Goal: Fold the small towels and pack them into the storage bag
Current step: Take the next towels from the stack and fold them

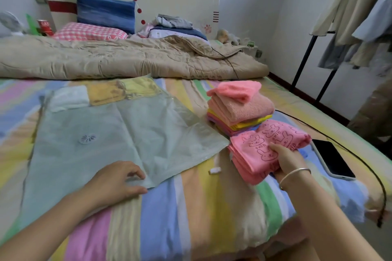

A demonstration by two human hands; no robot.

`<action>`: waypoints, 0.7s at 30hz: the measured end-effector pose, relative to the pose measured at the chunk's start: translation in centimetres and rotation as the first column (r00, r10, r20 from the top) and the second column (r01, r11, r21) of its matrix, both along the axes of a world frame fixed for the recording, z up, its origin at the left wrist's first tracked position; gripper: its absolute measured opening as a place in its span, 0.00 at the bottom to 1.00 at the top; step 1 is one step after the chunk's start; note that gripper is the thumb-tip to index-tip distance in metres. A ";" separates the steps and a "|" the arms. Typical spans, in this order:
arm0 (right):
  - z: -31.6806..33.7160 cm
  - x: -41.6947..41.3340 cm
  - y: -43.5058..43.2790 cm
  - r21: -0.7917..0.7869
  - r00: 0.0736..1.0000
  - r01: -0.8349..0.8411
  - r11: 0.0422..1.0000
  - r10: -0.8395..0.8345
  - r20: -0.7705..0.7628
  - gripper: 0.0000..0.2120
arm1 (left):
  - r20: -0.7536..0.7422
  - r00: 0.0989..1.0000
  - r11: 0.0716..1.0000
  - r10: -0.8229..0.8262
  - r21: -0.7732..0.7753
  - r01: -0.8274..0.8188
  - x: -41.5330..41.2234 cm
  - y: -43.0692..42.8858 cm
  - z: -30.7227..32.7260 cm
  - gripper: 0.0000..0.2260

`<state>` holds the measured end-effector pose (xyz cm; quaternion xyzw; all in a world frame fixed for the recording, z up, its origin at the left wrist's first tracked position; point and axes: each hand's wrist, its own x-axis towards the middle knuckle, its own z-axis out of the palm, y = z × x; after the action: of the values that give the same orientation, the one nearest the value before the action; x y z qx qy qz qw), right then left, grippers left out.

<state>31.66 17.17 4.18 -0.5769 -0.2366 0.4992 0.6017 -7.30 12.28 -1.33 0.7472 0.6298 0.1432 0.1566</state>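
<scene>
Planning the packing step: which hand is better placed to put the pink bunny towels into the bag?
Right. The right hand holds the pink bunny towels beside the storage bag; the left hand lies at the bag's near edge, probably better steadying it.
</scene>
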 end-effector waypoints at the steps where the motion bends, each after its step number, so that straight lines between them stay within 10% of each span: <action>1: 0.3 -0.7 -0.4 0.021 1.000 -0.014 1.000 0.014 -0.016 0.13 | 0.055 0.998 1.000 0.021 -0.024 -0.019 -0.1 0.0 0.2 0.10; 7: 2.2 -5.5 -1.7 0.095 0.984 -0.149 0.984 0.156 -0.080 0.08 | 0.141 0.987 0.985 0.071 0.146 -0.092 -0.8 -0.5 0.1 0.15; 12: 4.0 -7.7 -1.8 0.182 0.972 -0.210 0.961 0.224 -0.065 0.07 | -0.124 0.991 0.845 0.044 0.534 0.029 -1.1 -2.2 0.7 0.11; 21: 6.7 -8.6 -3.2 0.249 0.948 -0.308 0.918 0.318 0.001 0.11 | -0.481 0.869 0.934 0.112 0.349 0.073 -1.6 -3.4 0.7 0.35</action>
<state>23.02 13.98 10.84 -0.4427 -0.3738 0.5671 0.5853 -8.94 8.89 -0.61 0.7679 0.6200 0.0608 -0.1489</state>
